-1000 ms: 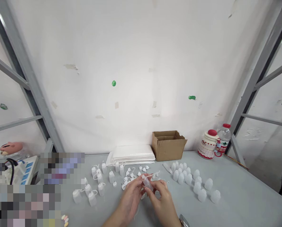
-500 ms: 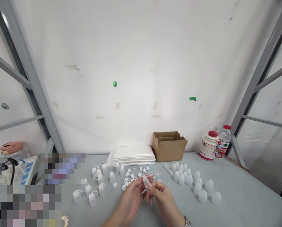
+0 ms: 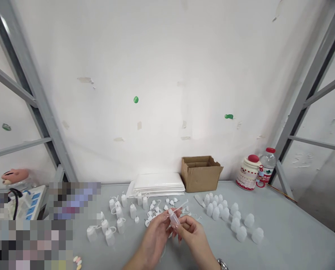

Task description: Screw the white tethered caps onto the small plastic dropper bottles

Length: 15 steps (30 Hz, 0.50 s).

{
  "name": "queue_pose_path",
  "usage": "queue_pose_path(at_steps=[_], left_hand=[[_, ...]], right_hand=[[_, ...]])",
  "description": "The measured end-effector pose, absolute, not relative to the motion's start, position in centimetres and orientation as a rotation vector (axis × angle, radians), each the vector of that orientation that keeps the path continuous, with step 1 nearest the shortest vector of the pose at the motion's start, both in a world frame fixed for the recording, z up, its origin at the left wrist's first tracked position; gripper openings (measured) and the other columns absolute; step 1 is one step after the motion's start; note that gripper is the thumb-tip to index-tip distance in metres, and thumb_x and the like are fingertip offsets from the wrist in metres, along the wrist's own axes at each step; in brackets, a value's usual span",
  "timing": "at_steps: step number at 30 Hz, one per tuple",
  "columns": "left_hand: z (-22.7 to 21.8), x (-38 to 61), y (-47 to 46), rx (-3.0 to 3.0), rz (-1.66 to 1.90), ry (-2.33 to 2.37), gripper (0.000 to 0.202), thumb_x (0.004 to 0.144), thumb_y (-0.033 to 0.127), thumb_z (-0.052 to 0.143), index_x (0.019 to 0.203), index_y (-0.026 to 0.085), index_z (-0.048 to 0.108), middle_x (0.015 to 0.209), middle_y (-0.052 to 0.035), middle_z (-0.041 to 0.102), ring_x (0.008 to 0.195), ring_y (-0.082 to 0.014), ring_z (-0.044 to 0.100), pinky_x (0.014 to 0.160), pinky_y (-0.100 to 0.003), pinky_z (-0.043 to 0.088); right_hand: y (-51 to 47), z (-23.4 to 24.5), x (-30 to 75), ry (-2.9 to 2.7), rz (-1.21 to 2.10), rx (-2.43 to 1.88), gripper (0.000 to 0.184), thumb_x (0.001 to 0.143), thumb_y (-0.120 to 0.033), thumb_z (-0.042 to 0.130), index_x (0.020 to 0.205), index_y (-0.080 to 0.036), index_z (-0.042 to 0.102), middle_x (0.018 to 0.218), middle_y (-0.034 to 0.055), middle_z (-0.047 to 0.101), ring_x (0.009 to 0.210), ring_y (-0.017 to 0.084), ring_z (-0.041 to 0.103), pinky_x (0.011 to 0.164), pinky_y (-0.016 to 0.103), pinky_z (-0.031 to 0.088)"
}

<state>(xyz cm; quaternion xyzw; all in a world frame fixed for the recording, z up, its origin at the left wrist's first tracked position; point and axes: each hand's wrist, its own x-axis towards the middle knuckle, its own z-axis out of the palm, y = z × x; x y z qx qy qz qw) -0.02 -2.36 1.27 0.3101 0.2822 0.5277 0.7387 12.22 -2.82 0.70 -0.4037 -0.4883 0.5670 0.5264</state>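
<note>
Above the table's front part, a small translucent squeeze bottle (image 3: 174, 220) is held tilted between my two hands, its neck pointing up and away. My left hand (image 3: 159, 234) is closed around the neck end. My right hand (image 3: 190, 229) pinches the lower body between thumb and fingers. A thin translucent strap (image 3: 182, 205) sticks out past my left fingertips; its other end is hidden. Just beyond my hands lie several loose white nozzle caps (image 3: 153, 214). Several capped bottles (image 3: 110, 237) with looped straps stand to the left.
Several uncapped translucent bottles (image 3: 225, 214) stand in a cluster at right. A cardboard box (image 3: 202, 180) and a stack of white sheets (image 3: 158, 183) are at the wall. A cream jar (image 3: 247, 173) and a red-capped bottle (image 3: 268, 163) stand back right.
The strap now points up to the right beyond my left fingers. The bottle has tilted slightly within nearly still hands.
</note>
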Motion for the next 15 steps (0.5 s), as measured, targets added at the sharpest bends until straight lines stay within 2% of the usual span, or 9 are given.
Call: queue_pose_path(at_steps=[7, 15], left_hand=[[2.0, 0.1, -2.6, 0.791, 1.162, 0.749, 0.023, 0.069, 0.031, 0.061, 0.08, 0.014, 0.07, 0.093, -0.0112, 0.07, 0.096, -0.0263, 0.057, 0.076, -0.031, 0.042], [3.4, 0.2, -3.1, 0.889, 1.134, 0.798, 0.028, 0.065, 0.038, 0.063, 0.076, 0.014, 0.072, 0.091, -0.0115, 0.07, 0.093, -0.0285, 0.057, 0.085, -0.037, 0.04]], right_hand=[[-3.3, 1.0, 12.1, -1.204, 1.289, -0.969, 0.031, 0.059, -0.045, 0.071, 0.06, -0.015, 0.062, 0.05, -0.0004, 0.059, 0.048, 0.012, 0.049, 0.047, 0.023, 0.036], [-3.0, 1.1, 12.2, -1.025, 1.678, -0.632, 0.027, 0.064, -0.04, 0.07, 0.058, -0.014, 0.063, 0.05, -0.0008, 0.056, 0.045, 0.008, 0.042, 0.047, 0.021, 0.027]])
